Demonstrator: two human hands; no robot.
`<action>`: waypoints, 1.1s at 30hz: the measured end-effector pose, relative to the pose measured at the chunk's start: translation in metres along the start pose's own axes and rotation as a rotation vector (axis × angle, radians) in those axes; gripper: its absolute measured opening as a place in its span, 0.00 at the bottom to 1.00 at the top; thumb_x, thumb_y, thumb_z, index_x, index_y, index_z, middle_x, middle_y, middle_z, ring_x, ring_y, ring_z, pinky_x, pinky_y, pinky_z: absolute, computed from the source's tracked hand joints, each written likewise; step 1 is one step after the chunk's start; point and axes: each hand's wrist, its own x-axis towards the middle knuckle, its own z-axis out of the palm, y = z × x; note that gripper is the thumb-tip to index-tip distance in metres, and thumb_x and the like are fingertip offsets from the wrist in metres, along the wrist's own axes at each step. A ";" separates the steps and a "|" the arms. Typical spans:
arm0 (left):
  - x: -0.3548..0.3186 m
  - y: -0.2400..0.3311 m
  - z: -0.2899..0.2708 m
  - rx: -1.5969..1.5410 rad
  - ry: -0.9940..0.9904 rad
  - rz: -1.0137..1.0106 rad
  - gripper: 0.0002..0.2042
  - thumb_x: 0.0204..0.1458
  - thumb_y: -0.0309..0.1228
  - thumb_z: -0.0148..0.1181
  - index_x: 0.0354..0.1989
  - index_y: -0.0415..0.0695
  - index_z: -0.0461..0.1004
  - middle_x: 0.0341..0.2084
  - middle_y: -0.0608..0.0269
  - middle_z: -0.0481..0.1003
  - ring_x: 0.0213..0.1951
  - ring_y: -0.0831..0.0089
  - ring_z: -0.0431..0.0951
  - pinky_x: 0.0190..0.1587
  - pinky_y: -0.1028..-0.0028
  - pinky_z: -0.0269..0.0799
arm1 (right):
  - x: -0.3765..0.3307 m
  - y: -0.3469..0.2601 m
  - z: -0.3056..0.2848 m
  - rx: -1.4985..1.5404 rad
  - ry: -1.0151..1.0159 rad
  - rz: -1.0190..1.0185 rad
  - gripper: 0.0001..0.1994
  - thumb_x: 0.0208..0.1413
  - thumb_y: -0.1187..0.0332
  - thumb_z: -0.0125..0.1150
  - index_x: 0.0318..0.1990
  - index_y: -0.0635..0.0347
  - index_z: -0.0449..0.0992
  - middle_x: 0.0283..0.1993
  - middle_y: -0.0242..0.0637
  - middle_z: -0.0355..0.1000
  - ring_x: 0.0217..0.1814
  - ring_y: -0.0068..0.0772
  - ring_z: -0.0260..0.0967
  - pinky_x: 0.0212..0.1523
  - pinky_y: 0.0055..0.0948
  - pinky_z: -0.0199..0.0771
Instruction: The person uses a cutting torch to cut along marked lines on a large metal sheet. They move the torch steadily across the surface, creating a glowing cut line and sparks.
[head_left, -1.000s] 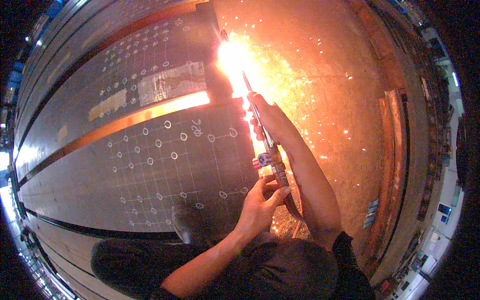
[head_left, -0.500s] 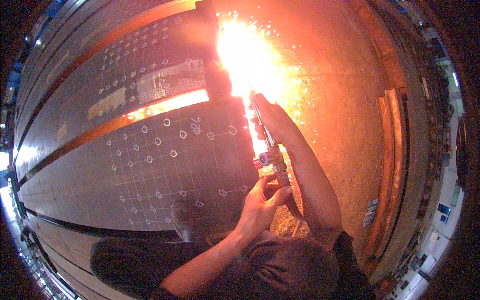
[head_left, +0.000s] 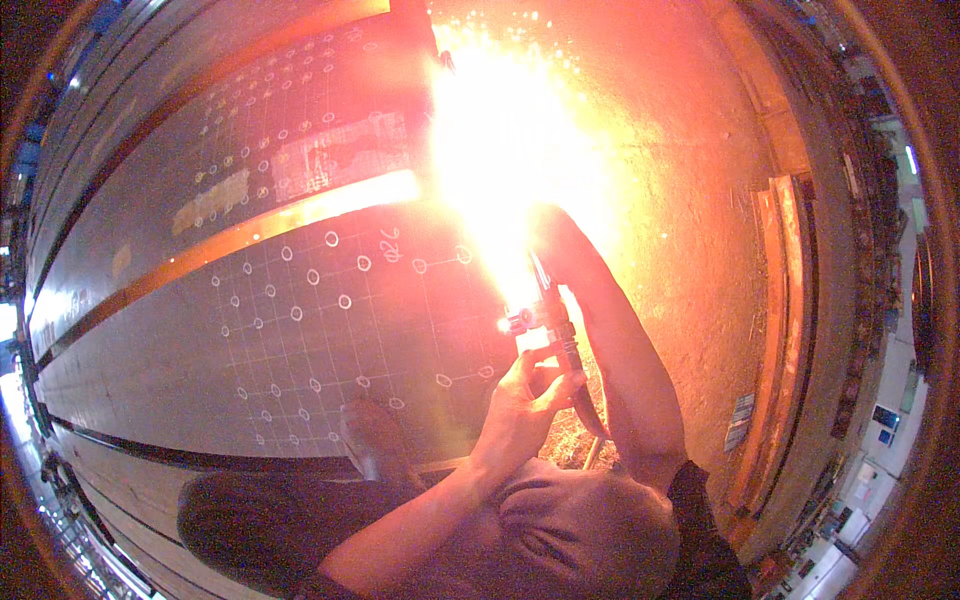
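At far L, see the upper plate [head_left: 150,220] & the lower plate [head_left: 150,390], both steel-looking, marked w/ white circles [head_left: 333,239] & thin gridlines. Between the two, note a lit orange gap [head_left: 290,208]. Along the bottom, see a dark trouser leg [head_left: 250,515], then a shoe [head_left: 367,440] on or beside the lower plate, can't tell which.

Near centre, find the L hand [head_left: 515,405] curled, w/ thumb & fingers closed round the rear of the torch [head_left: 563,342], just behind the valve knobs [head_left: 527,318]. Re torch: lies just beside the R end of the lower plate, pointing up-frame; can't make out its tip, lost in white glare [head_left: 520,130].

Just R of that, see the R hand [head_left: 553,240] reaching into the glare, apparently at the front of the torch; can't tell finger closure, too washed out. Below, see the hose [head_left: 592,415] curving down.

Further R, note lit floor [head_left: 690,230], a small striped piece [head_left: 740,420] & long bars [head_left: 785,300].

Re step: prob mid-burn at the plate ends, cutting or heating, can't tell which. For next move, judge need as steady two-handed support, slow even travel, hose kept slack, fingers clear of glare & sparks
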 end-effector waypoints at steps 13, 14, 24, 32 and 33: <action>0.002 -0.010 -0.001 -0.029 -0.069 -0.006 0.21 0.57 0.32 0.60 0.56 0.35 0.65 0.33 0.54 0.80 0.39 0.73 0.79 0.46 0.69 0.75 | 0.003 0.005 -0.002 0.110 0.018 0.007 0.27 0.57 0.39 0.47 0.36 0.58 0.70 0.20 0.29 0.62 0.15 0.21 0.59 0.16 0.27 0.64; 0.000 -0.006 0.001 -0.018 -0.067 -0.012 0.21 0.57 0.32 0.60 0.56 0.34 0.65 0.33 0.54 0.79 0.39 0.72 0.79 0.46 0.69 0.75 | 0.002 0.004 -0.003 0.118 0.020 0.007 0.27 0.57 0.39 0.47 0.36 0.58 0.70 0.20 0.29 0.62 0.15 0.21 0.59 0.16 0.27 0.64; -0.003 -0.001 0.002 0.004 -0.068 -0.038 0.22 0.57 0.31 0.60 0.56 0.36 0.63 0.39 0.52 0.77 0.42 0.68 0.78 0.46 0.67 0.76 | -0.008 -0.004 -0.002 0.024 0.047 0.027 0.29 0.57 0.38 0.45 0.39 0.60 0.71 0.21 0.32 0.64 0.14 0.23 0.60 0.15 0.28 0.65; -0.005 0.000 0.002 0.079 -0.044 -0.017 0.22 0.57 0.31 0.60 0.57 0.34 0.63 0.40 0.51 0.77 0.43 0.68 0.78 0.46 0.68 0.75 | -0.002 0.004 -0.002 0.114 -0.023 0.023 0.29 0.57 0.39 0.47 0.39 0.61 0.70 0.23 0.33 0.64 0.15 0.21 0.61 0.16 0.26 0.67; -0.005 -0.001 0.002 0.085 -0.037 -0.009 0.22 0.57 0.31 0.60 0.56 0.34 0.63 0.41 0.51 0.77 0.43 0.68 0.78 0.46 0.69 0.75 | -0.004 0.003 -0.003 0.115 -0.036 0.030 0.29 0.57 0.39 0.47 0.39 0.62 0.70 0.23 0.33 0.64 0.15 0.21 0.61 0.16 0.25 0.67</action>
